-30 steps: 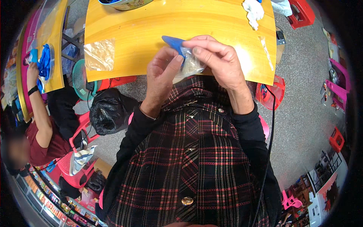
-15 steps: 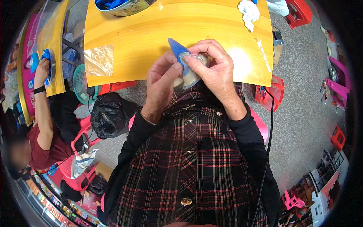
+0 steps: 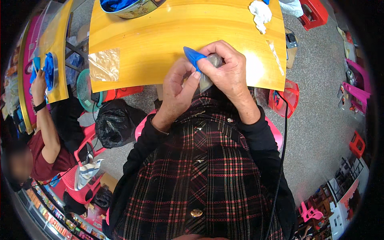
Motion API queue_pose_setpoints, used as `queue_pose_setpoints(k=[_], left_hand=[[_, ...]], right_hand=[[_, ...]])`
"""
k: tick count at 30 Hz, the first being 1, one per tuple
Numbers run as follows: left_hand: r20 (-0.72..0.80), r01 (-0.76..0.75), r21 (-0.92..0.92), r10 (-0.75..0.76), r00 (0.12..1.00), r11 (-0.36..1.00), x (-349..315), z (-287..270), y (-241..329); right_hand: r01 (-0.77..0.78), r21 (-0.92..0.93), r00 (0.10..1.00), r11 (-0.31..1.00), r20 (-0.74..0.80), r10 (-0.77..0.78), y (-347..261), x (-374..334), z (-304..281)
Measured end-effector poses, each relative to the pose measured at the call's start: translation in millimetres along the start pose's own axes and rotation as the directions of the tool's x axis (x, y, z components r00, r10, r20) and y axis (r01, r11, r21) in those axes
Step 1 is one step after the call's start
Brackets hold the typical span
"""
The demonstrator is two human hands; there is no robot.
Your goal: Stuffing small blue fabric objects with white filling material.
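Observation:
Just over the near edge of the yellow table (image 3: 180, 36), both my hands work on a blue pointed piece (image 3: 193, 56) with clear plastic film (image 3: 215, 61) around its lower part. My right hand (image 3: 228, 70) pinches it between thumb and fingers, with crumpled film bulging out beside the fingers. My left hand (image 3: 179, 86) has its thumb and fingertips closed at the piece's lower left side. What the piece is made of and what lies inside the film, I cannot make out.
A round tin (image 3: 134, 10) of blue pieces stands at the table's far left. A flat clear sheet (image 3: 105, 65) lies near the left edge, crumpled white tissue (image 3: 261, 15) at the far right. A black bag (image 3: 117, 123) sits left. A co-worker's hand (image 3: 39, 85) works at another table.
The blue piece has shifted slightly right and down, and more blue shows at my right thumb. My left hand has moved right with it. The co-worker's hand has moved left and down.

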State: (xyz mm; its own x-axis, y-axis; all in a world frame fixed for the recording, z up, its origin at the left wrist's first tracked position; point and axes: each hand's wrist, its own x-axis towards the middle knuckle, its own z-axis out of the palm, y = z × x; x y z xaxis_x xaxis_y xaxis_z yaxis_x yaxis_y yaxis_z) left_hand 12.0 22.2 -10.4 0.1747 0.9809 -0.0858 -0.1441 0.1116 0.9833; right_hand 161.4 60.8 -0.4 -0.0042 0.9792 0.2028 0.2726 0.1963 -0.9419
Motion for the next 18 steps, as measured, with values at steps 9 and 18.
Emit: queue_pose_setpoints(k=[9, 18], left_hand=[[-0.096, -0.231, 0.158, 0.248, 0.964, 0.960, 17.2, 15.3, -19.6], [-0.356, -0.117, 0.106, 0.147, 0.923, 0.987, 15.9, -2.9, -1.5]], right_hand=[[-0.163, 0.064, 0.985, 0.985, -0.037, 0.166, 14.1, 5.7, -2.5], [-0.341, 0.526, 0.933, 0.779, 0.295, 0.209, 0.5, 5.7, -8.6]])
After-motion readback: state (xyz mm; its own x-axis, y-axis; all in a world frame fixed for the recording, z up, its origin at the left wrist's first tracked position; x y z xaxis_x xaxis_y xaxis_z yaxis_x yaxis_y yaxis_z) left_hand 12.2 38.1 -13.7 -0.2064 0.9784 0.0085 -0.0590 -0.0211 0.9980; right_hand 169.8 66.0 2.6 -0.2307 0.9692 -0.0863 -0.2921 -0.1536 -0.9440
